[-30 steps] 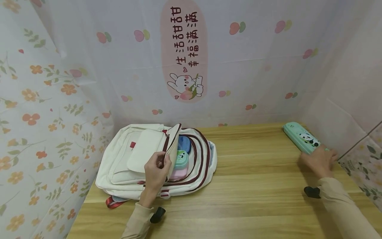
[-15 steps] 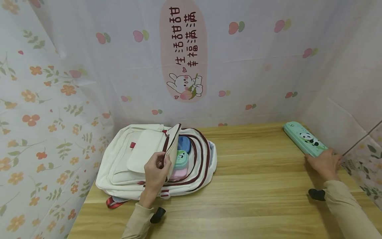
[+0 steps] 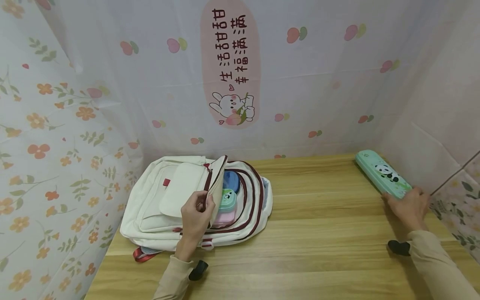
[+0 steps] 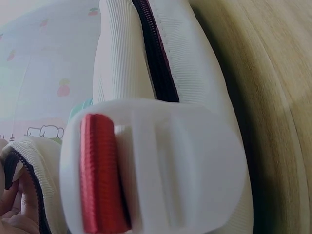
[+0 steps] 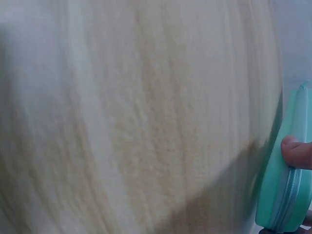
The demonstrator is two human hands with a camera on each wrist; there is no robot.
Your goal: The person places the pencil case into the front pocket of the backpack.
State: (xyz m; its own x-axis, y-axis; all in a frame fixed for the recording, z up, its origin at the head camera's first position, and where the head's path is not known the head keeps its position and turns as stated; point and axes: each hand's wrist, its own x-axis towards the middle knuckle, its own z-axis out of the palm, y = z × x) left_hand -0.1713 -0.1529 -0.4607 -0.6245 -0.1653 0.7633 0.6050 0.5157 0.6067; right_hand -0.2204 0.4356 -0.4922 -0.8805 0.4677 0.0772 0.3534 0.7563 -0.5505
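Observation:
In the head view a cream backpack (image 3: 176, 200) with dark red zips lies on the table at left. My left hand (image 3: 196, 214) pinches the edge of its front panel (image 3: 215, 185) and holds it raised. Inside the gap show a blue round-cornered case (image 3: 231, 181), a mint panda box (image 3: 227, 200) and a pink item (image 3: 225, 218), each partly covered. At far right my right hand (image 3: 411, 208) grips the near end of a mint pencil case (image 3: 386, 175) with a panda print. The right wrist view shows its thumb (image 5: 296, 153) on the zipped side of that pencil case.
The wooden table (image 3: 311, 233) spreads between the backpack and the pencil case. Printed curtains (image 3: 318, 96) stand behind and at both sides, close to the pencil case at right. A red strap (image 3: 144, 255) hangs from the backpack's near side. A white buckle (image 4: 161, 165) fills the left wrist view.
My right hand has shifted right, to the pencil case's near end, and grips it there. The case's far end has moved slightly upward in view. The left hand keeps its hold on the panel.

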